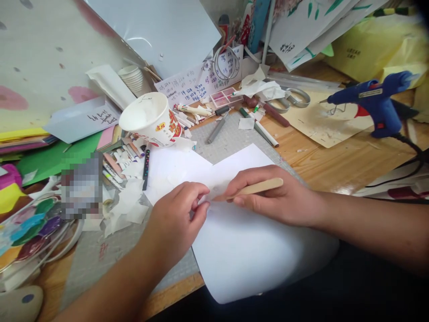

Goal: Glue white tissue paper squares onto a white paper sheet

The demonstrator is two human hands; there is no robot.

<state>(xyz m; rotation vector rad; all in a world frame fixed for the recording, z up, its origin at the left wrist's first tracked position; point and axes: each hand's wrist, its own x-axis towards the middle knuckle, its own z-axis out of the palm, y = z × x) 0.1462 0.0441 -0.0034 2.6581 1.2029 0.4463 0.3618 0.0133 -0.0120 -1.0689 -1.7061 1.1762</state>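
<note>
Covering the middle of the desk [342,172]: a grey cutting mat [115,255], with white paper [254,250] over it. Paper is plain and smooth, rounded lower corners, lower part hanging past the desk's front edge above dark clothing. Its far edge shows a V notch; can't tell if that's one sheet or two overlapping.

Paint palette [23,273] at far left, white body, wells filled with green, blue, purple, dark red and orange-yellow. White paper bowl [161,129], red and yellow print, stands just beyond the paper's left part; inside is white with a thin dark line near the rim, other contents can't be made out. Behind it, a stack of white paper cups [131,80], nested. Small case [224,95] with pink blocks in its compartments lies near the back.

Right hand [268,194], above the paper, grasps a wooden stick [259,187]: pale, flat, rounded at the near end, other end pointing at the left fingertips and blurred.

Left hand [177,217] has thumb and forefinger curled almost together near that tip; can't tell if anything is pinched there.

Smallest: a greyish translucent scrap [215,190] between both hands, over the paper. Outline too blurred to call.
</note>
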